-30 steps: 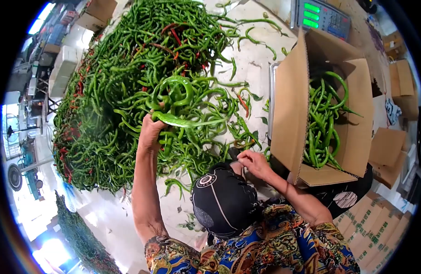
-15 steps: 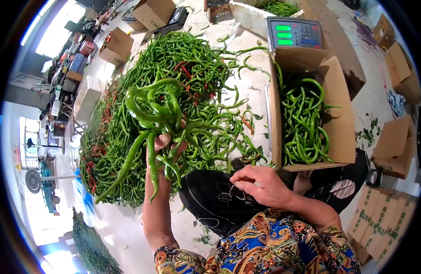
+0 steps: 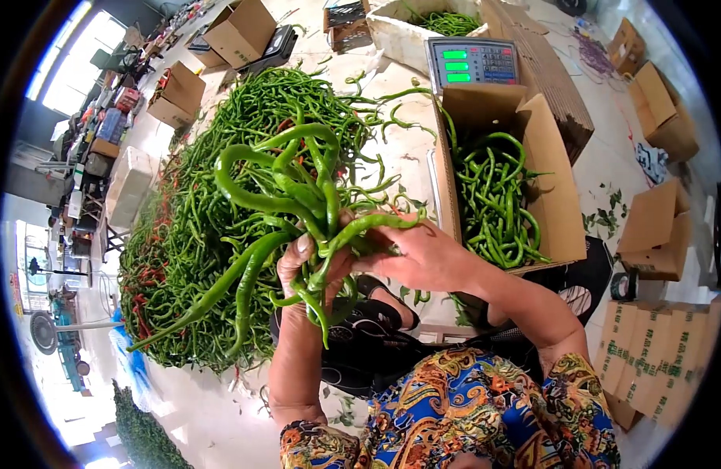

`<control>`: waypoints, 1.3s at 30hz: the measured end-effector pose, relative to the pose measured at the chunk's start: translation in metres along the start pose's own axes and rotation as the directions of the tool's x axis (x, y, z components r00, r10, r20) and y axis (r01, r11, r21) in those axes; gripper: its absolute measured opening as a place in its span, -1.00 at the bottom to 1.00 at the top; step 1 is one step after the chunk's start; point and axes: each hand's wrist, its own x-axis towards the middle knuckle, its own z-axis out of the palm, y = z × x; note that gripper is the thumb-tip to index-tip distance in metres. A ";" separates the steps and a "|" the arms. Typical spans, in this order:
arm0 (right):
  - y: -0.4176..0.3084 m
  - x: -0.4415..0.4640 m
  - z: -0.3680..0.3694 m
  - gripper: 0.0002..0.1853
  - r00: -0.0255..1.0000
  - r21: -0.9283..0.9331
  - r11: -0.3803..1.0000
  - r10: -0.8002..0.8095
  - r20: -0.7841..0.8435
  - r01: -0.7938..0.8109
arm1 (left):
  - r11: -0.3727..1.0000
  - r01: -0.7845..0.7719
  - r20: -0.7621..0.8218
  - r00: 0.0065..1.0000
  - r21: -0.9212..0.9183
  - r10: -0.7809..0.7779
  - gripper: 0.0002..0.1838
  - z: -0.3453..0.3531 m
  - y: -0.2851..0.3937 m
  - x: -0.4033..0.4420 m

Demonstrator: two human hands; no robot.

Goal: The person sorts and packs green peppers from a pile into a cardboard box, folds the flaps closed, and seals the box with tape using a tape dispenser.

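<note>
My left hand (image 3: 299,270) is closed around the stem ends of a bunch of long green chili peppers (image 3: 304,195), whose curved tips fan out upward and to the left. From the right, my right hand (image 3: 419,254) reaches into the same bunch. Its fingers are bent against the peppers, and one pepper lies across them, partly hiding the fingertips. Behind the bunch spreads a large heap of green chili peppers (image 3: 196,234) with some red ones among them. On the right stands an open cardboard box (image 3: 559,172) holding more green chili peppers (image 3: 497,207).
A digital scale display (image 3: 474,61) with green lit numbers stands behind the box. Beyond it is a white foam box (image 3: 388,31) containing green peppers. Flattened cardboard (image 3: 657,352) is stacked at lower right, and a fan (image 3: 44,332) is at far left.
My right hand has moved from above my lap up and left to the bunch. My left hand still holds the peppers. The view has shifted slightly, so the box appears further left.
</note>
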 end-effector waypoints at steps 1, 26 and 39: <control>0.007 0.003 0.007 -0.59 0.977 0.014 0.982 -0.187 -0.101 0.189 | 0.995 0.041 0.097 0.995 -0.093 -0.031 -0.26 -0.005 -0.002 0.000; 0.001 0.019 -0.013 -0.74 0.921 0.518 0.825 0.355 -0.163 -0.226 | 0.972 -0.045 -0.082 0.994 0.231 0.065 -0.21 -0.011 -0.054 0.000; 0.033 0.006 -0.053 -0.54 0.958 0.885 0.455 0.285 -0.034 -0.103 | 0.991 -0.051 -0.038 0.998 0.123 0.056 -0.66 -0.006 -0.042 -0.001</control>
